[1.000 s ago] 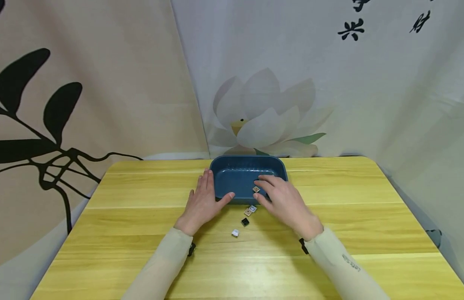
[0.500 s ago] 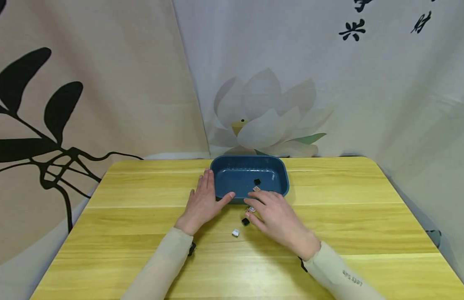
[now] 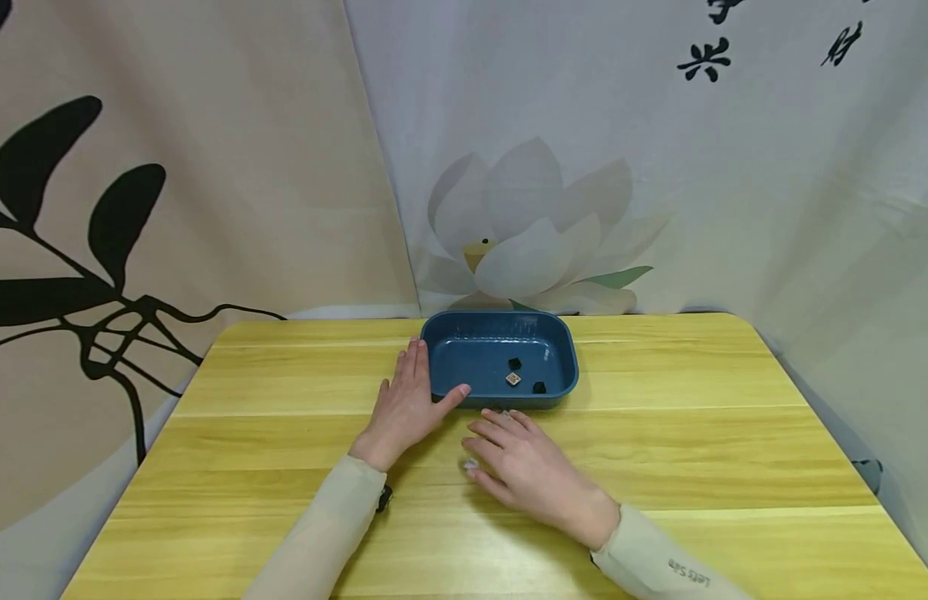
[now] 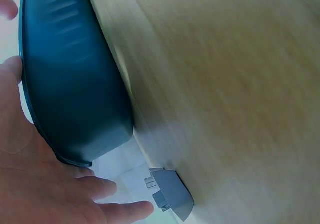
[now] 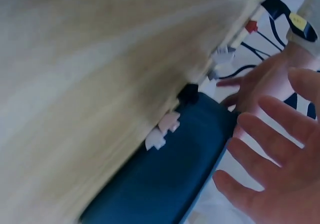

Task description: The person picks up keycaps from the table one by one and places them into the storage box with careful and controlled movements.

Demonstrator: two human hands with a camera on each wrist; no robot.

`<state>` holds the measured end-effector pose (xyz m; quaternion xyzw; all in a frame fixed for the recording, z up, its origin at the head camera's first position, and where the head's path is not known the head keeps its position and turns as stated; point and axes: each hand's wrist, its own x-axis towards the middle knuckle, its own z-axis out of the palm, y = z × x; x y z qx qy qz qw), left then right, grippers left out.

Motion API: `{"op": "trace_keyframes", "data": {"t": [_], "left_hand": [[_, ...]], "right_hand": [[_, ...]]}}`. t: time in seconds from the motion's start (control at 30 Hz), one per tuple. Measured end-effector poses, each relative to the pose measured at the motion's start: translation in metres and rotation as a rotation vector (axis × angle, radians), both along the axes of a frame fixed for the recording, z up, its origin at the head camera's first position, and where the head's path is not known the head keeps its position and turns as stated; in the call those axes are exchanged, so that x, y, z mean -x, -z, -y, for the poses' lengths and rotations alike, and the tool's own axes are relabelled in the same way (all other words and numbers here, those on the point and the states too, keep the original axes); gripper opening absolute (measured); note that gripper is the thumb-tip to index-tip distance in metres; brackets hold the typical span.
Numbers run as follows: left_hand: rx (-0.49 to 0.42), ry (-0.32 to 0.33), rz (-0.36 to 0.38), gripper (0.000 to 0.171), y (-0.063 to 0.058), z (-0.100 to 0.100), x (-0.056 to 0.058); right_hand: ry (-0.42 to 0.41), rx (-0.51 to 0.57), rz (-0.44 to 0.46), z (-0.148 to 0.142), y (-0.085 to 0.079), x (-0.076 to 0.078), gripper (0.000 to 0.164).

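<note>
My left hand (image 3: 407, 406) lies against the left end of the blue rectangular tray (image 3: 471, 358), fingers straight along the side and thumb at the near rim. My right hand (image 3: 529, 472) is over the table in front of the tray, fingers spread, holding nothing. Close to its thumb and index finger is a small white keycap-like piece (image 3: 470, 464). In the right wrist view a black piece (image 5: 188, 93), a pinkish piece (image 5: 170, 120) and another white piece (image 5: 155, 138) stand in a row on the table; the hand largely hides them in the head view.
Inside the tray sit two black pieces, a left one (image 3: 514, 364) and a right one (image 3: 539, 387), plus a light brown piece (image 3: 513, 378). The wooden table (image 3: 696, 433) reaches back to a printed cloth (image 3: 734, 208). A grey blocky object (image 4: 172, 191) shows in the left wrist view.
From over the tray, my right hand has moved back toward the wearer and to the left, above the pieces on the table. Pieces in the tray have come into view. The left hand stays.
</note>
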<state>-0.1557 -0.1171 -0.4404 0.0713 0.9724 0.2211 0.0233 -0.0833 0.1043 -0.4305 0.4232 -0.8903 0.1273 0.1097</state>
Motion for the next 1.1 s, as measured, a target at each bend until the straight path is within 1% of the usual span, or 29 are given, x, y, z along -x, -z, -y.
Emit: {"op": "trace_keyframes", "data": {"t": [0.1, 0.27, 0.4, 0.53, 0.6, 0.7, 0.87, 1.1], "left_hand": [[0.002, -0.006, 0.007, 0.113, 0.0, 0.0, 0.0], [-0.005, -0.013, 0.015, 0.113, -0.001, -0.001, -0.001], [-0.008, -0.016, 0.025, 0.112, -0.001, -0.001, -0.001], [-0.014, -0.013, 0.013, 0.112, -0.002, -0.001, -0.002], [-0.021, -0.009, 0.003, 0.112, -0.002, -0.001, -0.002], [-0.017, -0.006, -0.002, 0.114, -0.002, -0.001, -0.002], [-0.015, -0.004, -0.003, 0.114, -0.002, -0.001, -0.003], [-0.012, 0.001, 0.003, 0.114, -0.002, 0.0, -0.002]], "right_hand": [[-0.022, -0.055, -0.012, 0.004, 0.003, -0.002, 0.037], [-0.059, -0.147, -0.053, 0.009, 0.005, -0.004, 0.044], [-0.099, -0.19, -0.049, 0.012, 0.006, -0.005, 0.045], [-0.114, -0.216, -0.01, 0.015, 0.006, -0.005, 0.041], [-0.112, -0.223, -0.006, 0.016, 0.006, -0.006, 0.04], [-0.111, -0.226, -0.027, 0.017, 0.006, -0.006, 0.036], [-0.112, -0.234, -0.055, 0.017, 0.007, -0.006, 0.026], [-0.1, -0.271, -0.045, 0.018, 0.006, -0.005, 0.022]]}}
